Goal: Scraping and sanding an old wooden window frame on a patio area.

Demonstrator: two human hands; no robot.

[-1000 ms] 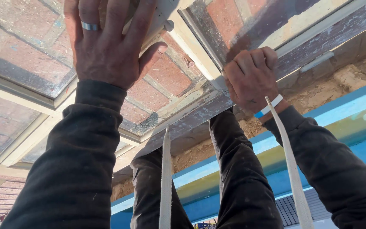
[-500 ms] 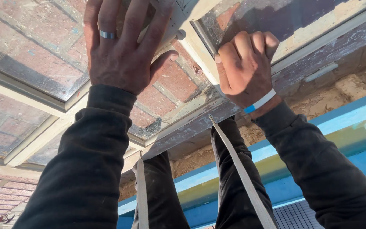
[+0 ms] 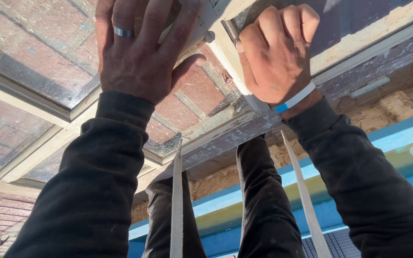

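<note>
Overhead, left hand (image 3: 142, 52) spread flat on window frame (image 3: 225, 45), fingertips cut off; right hand (image 3: 276, 52) fisted against frame, contents hidden.

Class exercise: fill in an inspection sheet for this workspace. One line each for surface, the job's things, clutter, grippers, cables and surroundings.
Surface: old window frame with peeling paint; brick shows in the panes.
Job's things: pale bar of the frame between the hands; small knob on it.
Clutter: nothing seen.
Grippers: left hand spread flat on the frame, ring on one finger; right hand curled around the bar, wristband on the wrist.
Cables: two pale straps hang down, no cables.
Surroundings: rough stone, blue band beside it, person's dark trousers.
</note>
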